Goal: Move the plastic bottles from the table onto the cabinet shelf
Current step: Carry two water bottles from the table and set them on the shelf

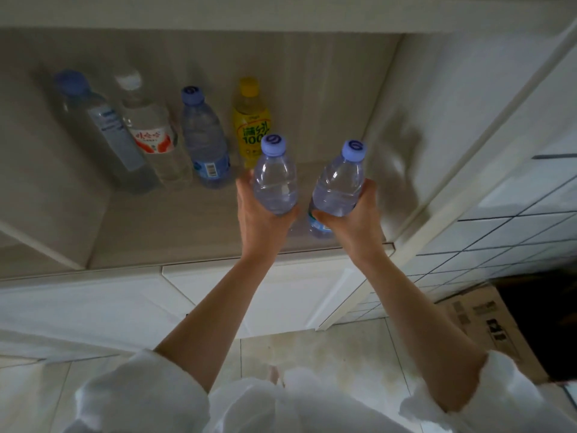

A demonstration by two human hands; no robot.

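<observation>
While gripped — clear bottles [274, 179], lilac caps.

Yellow bottle [251, 120] on shelf, 12 o'clock of frame: green label characters, "100" legible beneath. Clear bottle with red-white label [153, 139], 10 o'clock: red characters, not legible. Blue-label bottle [206, 142]: barcode, digits unreadable. Cardboard box [480, 320], 4 o'clock: black print, unreadable.

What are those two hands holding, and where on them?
Each holds a clear plastic bottle with a blue cap, gripped around the lower body: left hand on the left bottle, right hand on the right bottle.
</observation>
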